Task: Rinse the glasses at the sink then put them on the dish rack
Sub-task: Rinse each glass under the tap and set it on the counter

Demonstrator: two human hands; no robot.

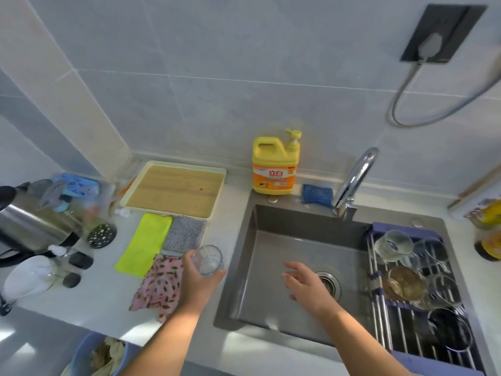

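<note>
One clear glass point(208, 260) was held in the left hand's point(193, 279) grip over the worktop point(233, 210) edge, left of the sink point(271, 253); the right hand's point(306, 287) grip was released. Could easily have been chipped on the sink rim or crowded dish rack point(390, 331).

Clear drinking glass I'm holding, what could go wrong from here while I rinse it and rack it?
1. The left grip holds the clear drinking glass by its side above the white counter; once wet, it might slip and strike the grey metal sink.
2. The steel-barred dish rack already carries several glass vessels; setting another down could knock them.
3. Its rim might clip the curved chrome faucet.
</note>
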